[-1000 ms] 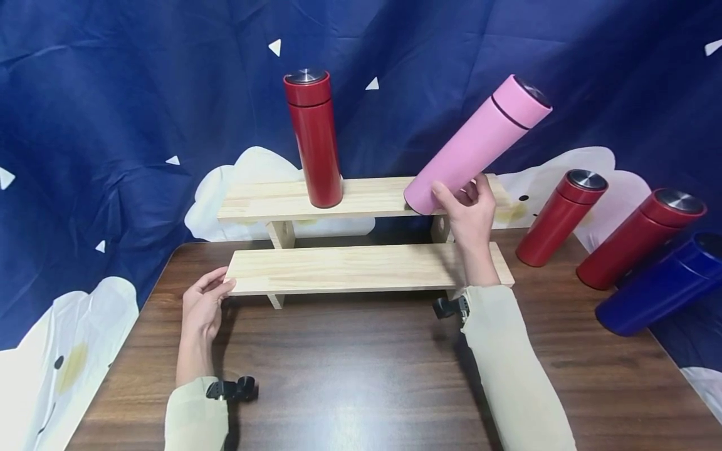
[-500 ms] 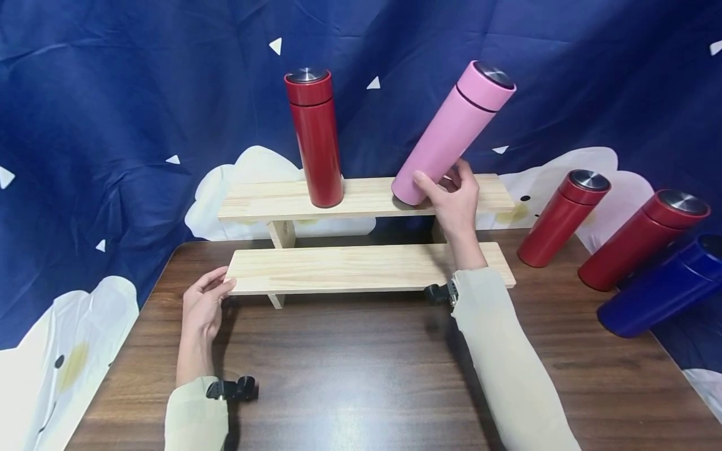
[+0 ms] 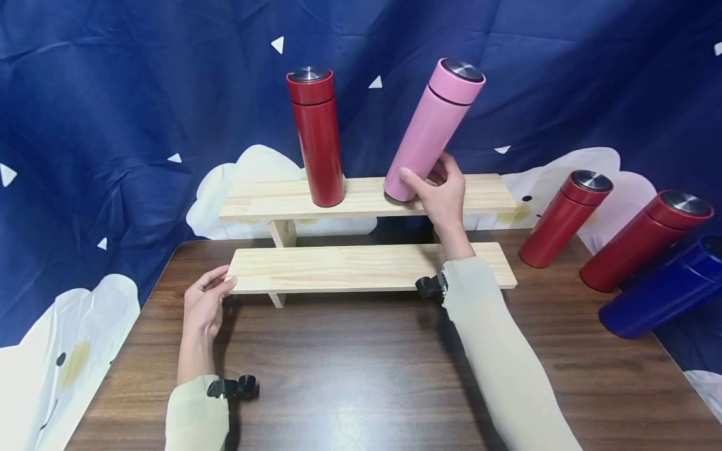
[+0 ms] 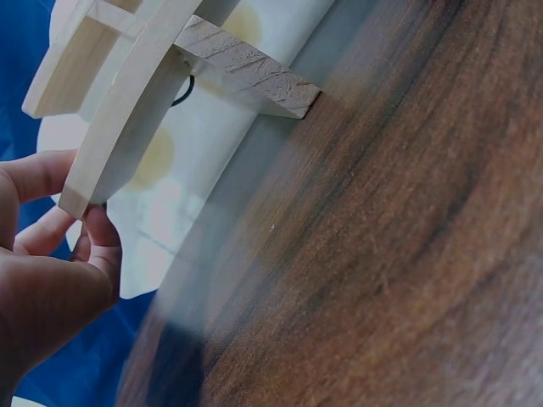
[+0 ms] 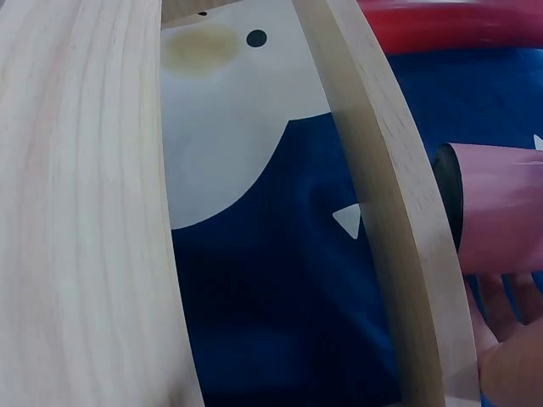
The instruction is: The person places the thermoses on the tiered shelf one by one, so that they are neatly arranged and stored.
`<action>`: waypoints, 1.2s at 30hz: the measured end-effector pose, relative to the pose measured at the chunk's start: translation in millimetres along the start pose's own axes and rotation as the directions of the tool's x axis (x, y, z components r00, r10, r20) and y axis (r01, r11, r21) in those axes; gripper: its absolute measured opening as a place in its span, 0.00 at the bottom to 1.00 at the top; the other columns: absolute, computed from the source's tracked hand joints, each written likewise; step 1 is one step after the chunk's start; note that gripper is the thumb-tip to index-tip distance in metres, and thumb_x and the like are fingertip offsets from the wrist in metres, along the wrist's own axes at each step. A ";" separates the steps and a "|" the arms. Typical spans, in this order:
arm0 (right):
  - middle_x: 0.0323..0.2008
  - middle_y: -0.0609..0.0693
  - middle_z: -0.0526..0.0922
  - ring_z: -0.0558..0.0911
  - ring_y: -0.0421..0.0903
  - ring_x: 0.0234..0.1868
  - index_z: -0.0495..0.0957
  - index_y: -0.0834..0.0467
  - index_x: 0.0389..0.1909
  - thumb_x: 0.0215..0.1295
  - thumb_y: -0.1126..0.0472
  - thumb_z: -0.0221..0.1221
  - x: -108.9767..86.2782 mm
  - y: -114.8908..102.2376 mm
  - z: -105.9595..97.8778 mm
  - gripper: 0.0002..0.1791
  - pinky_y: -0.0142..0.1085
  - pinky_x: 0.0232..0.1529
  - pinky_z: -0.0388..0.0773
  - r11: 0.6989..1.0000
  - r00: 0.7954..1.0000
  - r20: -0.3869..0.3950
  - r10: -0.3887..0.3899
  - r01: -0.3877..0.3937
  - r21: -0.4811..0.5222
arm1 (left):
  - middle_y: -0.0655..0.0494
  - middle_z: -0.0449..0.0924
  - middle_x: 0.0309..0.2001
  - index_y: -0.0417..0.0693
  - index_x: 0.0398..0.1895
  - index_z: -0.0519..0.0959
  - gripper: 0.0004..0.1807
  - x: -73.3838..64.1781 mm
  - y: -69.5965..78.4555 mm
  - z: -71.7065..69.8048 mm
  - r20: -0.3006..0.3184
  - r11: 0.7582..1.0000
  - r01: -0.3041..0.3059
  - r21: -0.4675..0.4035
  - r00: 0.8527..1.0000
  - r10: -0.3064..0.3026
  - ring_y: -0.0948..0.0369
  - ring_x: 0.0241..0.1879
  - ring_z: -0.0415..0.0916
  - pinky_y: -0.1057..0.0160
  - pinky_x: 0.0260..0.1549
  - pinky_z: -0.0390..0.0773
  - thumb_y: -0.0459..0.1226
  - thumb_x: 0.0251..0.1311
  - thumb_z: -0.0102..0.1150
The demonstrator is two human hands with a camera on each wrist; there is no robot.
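Note:
My right hand (image 3: 442,194) grips a pink thermos bottle (image 3: 431,128) near its base, thumb on the front and fingers behind. The bottle leans to the right, its lower end at the upper board of a two-tier wooden shelf (image 3: 254,194). In the right wrist view, the dark base of the pink thermos bottle (image 5: 501,208) shows beside the board's edge. At the shelf's left end, my left hand (image 3: 204,307) pinches the corner of the lower board (image 3: 350,269). The left wrist view has the thumb and fingers (image 4: 102,242) on that board's end. A red thermos bottle (image 3: 318,141) stands upright on the upper board.
On the right of the brown table (image 3: 350,351) stand two more red thermos bottles (image 3: 564,219) and a blue thermos bottle (image 3: 660,288). A blue curtain (image 3: 169,81) with white patterns hangs directly behind the shelf.
My right hand has moved left with the pink thermos bottle, which now leans less and sits closer to the red one on the shelf. The left hand keeps its place.

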State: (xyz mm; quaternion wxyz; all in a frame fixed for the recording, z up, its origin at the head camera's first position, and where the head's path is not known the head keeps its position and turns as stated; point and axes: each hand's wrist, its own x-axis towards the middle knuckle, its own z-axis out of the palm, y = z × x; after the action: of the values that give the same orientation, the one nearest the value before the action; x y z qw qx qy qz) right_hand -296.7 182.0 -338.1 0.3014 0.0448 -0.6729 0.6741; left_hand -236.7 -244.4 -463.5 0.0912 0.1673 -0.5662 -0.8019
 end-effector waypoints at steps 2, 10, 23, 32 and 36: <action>0.51 0.56 0.82 0.81 0.47 0.50 0.77 0.58 0.61 0.50 0.59 0.77 1.1 0.3 1.9 0.35 0.37 0.55 0.77 1.000 1.000 0.006 -0.005 0.005 -0.006 | 0.54 0.79 0.33 0.36 0.44 0.84 0.15 0.2 0.3 0.4 0.000 1.000 0.003 0.003 1.000 -0.003 0.62 0.35 0.76 0.72 0.31 0.77 0.16 0.57 0.61; 0.51 0.56 0.82 0.82 0.49 0.49 0.76 0.57 0.62 0.49 0.56 0.78 4.3 2.5 8.7 0.37 0.37 0.54 0.78 0.998 1.000 0.029 0.008 -0.007 -0.057 | 0.53 0.79 0.34 0.36 0.44 0.84 0.16 -0.3 0.3 0.4 -0.002 1.000 0.011 0.006 1.000 -0.011 0.62 0.36 0.76 0.72 0.32 0.78 0.16 0.57 0.61; 0.53 0.57 0.82 0.83 0.52 0.50 0.75 0.56 0.65 0.49 0.53 0.78 6.2 7.1 15.6 0.40 0.36 0.53 0.79 0.992 0.997 0.071 0.029 -0.020 -0.122 | 0.53 0.79 0.33 0.38 0.42 0.85 0.16 -1.2 -1.2 0.5 0.008 1.000 0.002 -0.018 1.000 -0.002 0.62 0.34 0.76 0.72 0.30 0.77 0.15 0.56 0.61; 0.53 0.59 0.82 0.82 0.50 0.49 0.75 0.58 0.66 0.50 0.54 0.77 8.6 6.8 22.0 0.41 0.35 0.51 0.78 0.981 0.996 0.086 -0.002 0.019 -0.193 | 0.53 0.79 0.33 0.38 0.40 0.85 0.16 -0.5 -1.0 -0.7 -0.001 0.999 0.007 -0.032 1.000 -0.007 0.62 0.34 0.76 0.72 0.31 0.77 0.14 0.56 0.60; 0.53 0.59 0.82 0.82 0.51 0.49 0.75 0.59 0.65 0.50 0.55 0.78 10.0 7.0 23.8 0.40 0.36 0.51 0.78 0.982 0.996 0.087 -0.008 0.024 -0.185 | 0.54 0.79 0.33 0.39 0.41 0.85 0.16 -1.0 -0.1 -1.4 0.016 0.999 -0.003 -0.034 1.000 0.004 0.63 0.34 0.76 0.73 0.31 0.78 0.15 0.56 0.60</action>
State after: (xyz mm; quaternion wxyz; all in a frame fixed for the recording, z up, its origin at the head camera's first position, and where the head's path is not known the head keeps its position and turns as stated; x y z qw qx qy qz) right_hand -316.3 163.8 -337.5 0.2807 0.0507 -0.7448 0.6032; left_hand -235.2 -245.3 -463.9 0.0910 0.1583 -0.5536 -0.8125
